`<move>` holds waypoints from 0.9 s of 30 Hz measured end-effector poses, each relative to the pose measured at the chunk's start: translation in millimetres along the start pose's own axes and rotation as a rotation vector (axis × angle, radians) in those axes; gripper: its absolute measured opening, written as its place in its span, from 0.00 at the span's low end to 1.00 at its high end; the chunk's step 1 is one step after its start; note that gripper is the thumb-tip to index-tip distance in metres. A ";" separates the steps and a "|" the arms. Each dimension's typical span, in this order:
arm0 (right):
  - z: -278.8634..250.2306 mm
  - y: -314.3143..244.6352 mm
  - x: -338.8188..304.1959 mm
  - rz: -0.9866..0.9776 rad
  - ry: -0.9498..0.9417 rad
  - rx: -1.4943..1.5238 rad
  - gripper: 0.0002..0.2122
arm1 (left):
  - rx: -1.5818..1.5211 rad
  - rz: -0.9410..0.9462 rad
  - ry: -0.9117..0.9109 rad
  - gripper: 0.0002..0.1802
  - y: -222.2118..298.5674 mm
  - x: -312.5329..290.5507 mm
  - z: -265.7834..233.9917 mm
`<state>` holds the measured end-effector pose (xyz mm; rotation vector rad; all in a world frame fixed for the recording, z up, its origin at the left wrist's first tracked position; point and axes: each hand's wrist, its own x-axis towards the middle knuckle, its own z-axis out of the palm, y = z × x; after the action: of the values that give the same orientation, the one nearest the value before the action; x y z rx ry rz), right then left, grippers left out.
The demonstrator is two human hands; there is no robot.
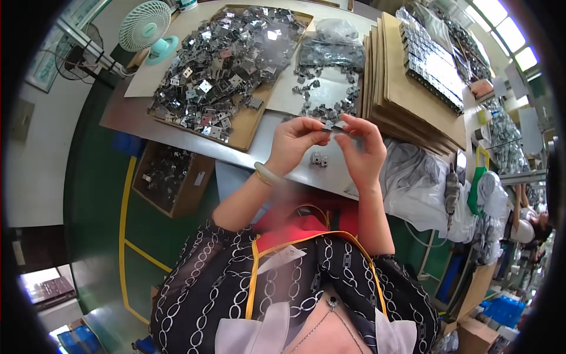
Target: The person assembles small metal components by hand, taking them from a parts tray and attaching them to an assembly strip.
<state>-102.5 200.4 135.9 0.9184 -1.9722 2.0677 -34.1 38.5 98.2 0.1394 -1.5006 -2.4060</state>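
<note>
Above the near edge of the metal-topped table, my left hand (293, 143) pinches a small shiny metal bracket (328, 125) between thumb and fingers. My right hand (364, 150) has its fingertips closed on the other end, where a darker strip shows; its exact shape is too small to tell. Just below the hands, a few small silvery metal parts (319, 159) sit together on the table. Beyond the fingers lies a loose spread of small dark metal clips (330, 111). A large heap of flat metal brackets (227, 65) fills a shallow cardboard tray (252, 127) to the left.
Stacked cardboard sheets (383, 82) carry rows of metal parts (433, 68) at the right. A bag of parts (332, 50) lies at the back. A green fan (145, 26) stands far left. Below the table is a cardboard box (188, 186); white plastic bags (413, 183) hang at right.
</note>
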 end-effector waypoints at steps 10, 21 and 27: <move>-1.6 8.7 -30.1 -0.268 -0.291 -0.654 0.10 | 0.727 0.053 -0.195 0.11 -28.6 -24.6 -21.5; -30.3 63.3 -64.9 0.181 -0.177 -0.444 0.08 | 1.638 0.484 0.062 0.19 -12.3 50.3 -145.1; -26.6 42.5 -64.2 0.249 -0.146 -0.407 0.13 | 1.879 0.409 0.013 0.06 -5.1 60.0 -157.6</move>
<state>-80.6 239.4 67.9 0.7881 -2.5684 1.6380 -54.5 -113.3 27.5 0.1739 -2.7387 -0.0957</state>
